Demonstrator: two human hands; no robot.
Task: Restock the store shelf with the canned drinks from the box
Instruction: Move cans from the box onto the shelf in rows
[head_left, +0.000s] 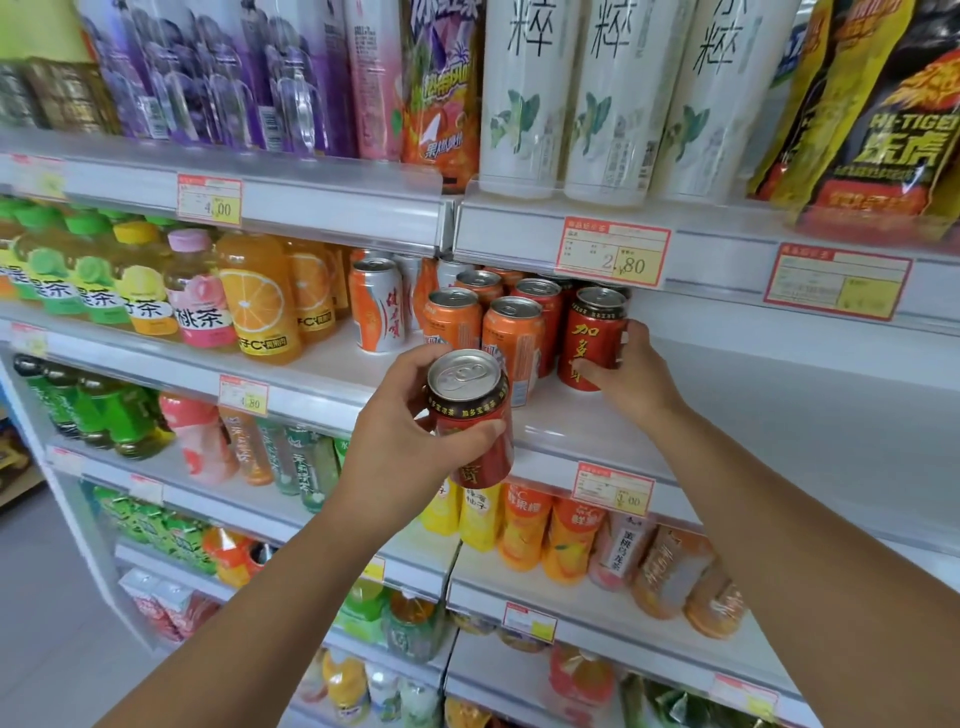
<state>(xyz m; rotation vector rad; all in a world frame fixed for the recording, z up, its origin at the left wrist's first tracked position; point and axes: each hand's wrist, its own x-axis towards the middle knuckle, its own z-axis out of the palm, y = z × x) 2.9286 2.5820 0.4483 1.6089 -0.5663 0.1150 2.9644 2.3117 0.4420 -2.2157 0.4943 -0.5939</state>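
While the left hand (395, 447) grips a red can (469, 408), the right hand (635, 379) clasps a shelved can (592, 332), fingertips hidden.

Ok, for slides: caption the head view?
Right hand grips a red can on the shelf near orange cans; left hand holds a second can.

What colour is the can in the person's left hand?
The can is red, with a dark band under its silver top; head view.
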